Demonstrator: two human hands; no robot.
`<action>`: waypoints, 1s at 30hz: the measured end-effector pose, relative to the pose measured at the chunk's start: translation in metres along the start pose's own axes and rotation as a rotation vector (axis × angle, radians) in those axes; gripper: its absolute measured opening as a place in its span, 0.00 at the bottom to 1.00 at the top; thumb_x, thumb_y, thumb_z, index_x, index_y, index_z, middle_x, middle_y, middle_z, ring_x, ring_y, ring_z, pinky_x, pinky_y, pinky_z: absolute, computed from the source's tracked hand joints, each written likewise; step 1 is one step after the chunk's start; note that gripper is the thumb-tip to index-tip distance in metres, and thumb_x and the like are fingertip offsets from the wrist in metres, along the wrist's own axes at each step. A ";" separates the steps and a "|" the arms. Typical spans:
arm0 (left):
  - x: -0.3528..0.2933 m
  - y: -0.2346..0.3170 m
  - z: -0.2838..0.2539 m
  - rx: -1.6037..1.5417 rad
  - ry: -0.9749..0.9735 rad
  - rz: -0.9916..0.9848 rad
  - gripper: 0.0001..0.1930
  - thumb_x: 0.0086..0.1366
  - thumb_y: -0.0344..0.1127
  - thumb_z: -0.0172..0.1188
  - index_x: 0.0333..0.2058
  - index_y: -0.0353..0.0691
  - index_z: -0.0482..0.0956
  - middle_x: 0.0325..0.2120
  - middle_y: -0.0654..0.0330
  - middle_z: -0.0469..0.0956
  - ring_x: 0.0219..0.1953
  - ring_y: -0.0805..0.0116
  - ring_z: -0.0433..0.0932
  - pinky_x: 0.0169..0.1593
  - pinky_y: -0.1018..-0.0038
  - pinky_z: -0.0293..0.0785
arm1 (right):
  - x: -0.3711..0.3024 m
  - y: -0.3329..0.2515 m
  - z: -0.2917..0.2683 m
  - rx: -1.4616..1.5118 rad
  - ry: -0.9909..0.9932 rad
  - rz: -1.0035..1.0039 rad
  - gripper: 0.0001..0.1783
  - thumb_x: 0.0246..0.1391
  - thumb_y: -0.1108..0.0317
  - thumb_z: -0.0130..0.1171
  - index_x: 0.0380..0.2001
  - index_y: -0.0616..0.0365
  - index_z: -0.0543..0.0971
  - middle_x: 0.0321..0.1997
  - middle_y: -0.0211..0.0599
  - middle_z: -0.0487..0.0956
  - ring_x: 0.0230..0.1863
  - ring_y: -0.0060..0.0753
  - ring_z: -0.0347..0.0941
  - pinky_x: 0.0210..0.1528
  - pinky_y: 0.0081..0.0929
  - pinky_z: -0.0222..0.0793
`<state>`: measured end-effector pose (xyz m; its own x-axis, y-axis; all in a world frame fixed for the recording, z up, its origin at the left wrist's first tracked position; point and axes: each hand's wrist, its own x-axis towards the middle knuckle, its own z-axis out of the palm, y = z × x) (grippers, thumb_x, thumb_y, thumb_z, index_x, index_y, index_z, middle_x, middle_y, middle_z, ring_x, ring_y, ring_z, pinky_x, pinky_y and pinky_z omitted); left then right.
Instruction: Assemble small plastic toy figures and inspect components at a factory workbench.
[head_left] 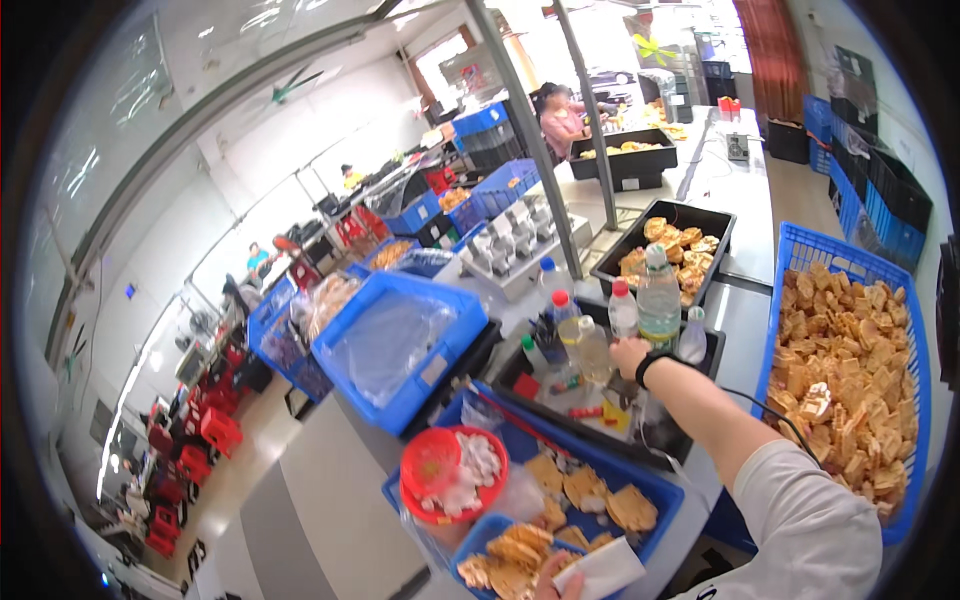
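My right hand (pixel 630 358), with a black band on its wrist, reaches over a black tray (pixel 715 365) of bottles. Its fingers are curled in, and whatever they hold is hidden. Right by it stand a large clear bottle (pixel 658 295), a red-capped bottle (pixel 623 308) and a pale-yellow bottle (pixel 593 350). At the lower edge my left hand (pixel 553 580), partly cut off, has its fingers closed at a flat white piece (pixel 605 570). Beside it a small blue tray (pixel 468 566) holds tan moulded pieces (pixel 515 550). A red bowl (pixel 420 500) with white lumps sits just behind.
On the right, a large blue crate (pixel 785 310) is full of tan pieces. Another black tray (pixel 725 235) of pieces lies farther back. A blue bin (pixel 375 405) lined with plastic stands at left. Metal posts (pixel 520 110) rise beyond the bench. A person (pixel 562 125) sits far back.
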<state>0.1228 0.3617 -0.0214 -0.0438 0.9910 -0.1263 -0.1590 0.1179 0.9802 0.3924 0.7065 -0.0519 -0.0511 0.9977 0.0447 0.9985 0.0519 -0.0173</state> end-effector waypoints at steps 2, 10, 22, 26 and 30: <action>0.010 -0.008 -0.012 0.020 -0.070 -0.023 0.17 0.58 0.27 0.52 0.48 0.36 0.66 0.39 0.62 0.70 0.40 0.75 0.68 0.45 0.81 0.64 | 0.018 -0.007 0.019 -0.005 -0.015 0.046 0.15 0.37 0.70 0.57 0.34 0.57 0.74 0.37 0.45 0.75 0.39 0.43 0.74 0.37 0.36 0.71; 0.042 -0.001 -0.002 0.005 0.033 -0.174 0.10 0.58 0.27 0.52 0.40 0.40 0.74 0.32 0.65 0.72 0.33 0.78 0.70 0.37 0.84 0.66 | 0.047 -0.001 0.035 0.043 -0.058 0.035 0.10 0.44 0.73 0.48 0.28 0.60 0.78 0.33 0.48 0.77 0.37 0.43 0.75 0.37 0.34 0.72; 0.051 -0.011 0.039 0.244 -0.044 -0.002 0.07 0.57 0.29 0.54 0.34 0.33 0.76 0.25 0.65 0.74 0.29 0.78 0.70 0.33 0.83 0.67 | -0.013 -0.013 -0.033 0.190 0.021 -0.234 0.07 0.37 0.72 0.53 0.23 0.62 0.78 0.27 0.50 0.76 0.32 0.46 0.75 0.34 0.36 0.72; 0.051 0.008 0.064 0.407 -0.059 -0.102 0.09 0.56 0.33 0.57 0.32 0.32 0.77 0.24 0.64 0.75 0.28 0.77 0.72 0.32 0.82 0.68 | -0.066 -0.019 -0.082 0.429 0.008 -0.463 0.07 0.36 0.71 0.52 0.16 0.65 0.75 0.21 0.51 0.75 0.27 0.50 0.73 0.30 0.37 0.70; 0.052 -0.007 0.082 0.552 -0.064 0.288 0.14 0.54 0.29 0.58 0.40 0.30 0.73 0.33 0.55 0.76 0.35 0.73 0.73 0.39 0.80 0.69 | -0.140 -0.015 -0.111 0.496 -0.029 -0.880 0.06 0.34 0.72 0.53 0.15 0.66 0.73 0.19 0.53 0.73 0.25 0.52 0.71 0.28 0.37 0.67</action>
<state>0.2029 0.4181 -0.0224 0.0530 0.9876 0.1475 0.3843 -0.1565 0.9098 0.3864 0.5610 0.0529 -0.7725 0.5967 0.2170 0.4855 0.7754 -0.4038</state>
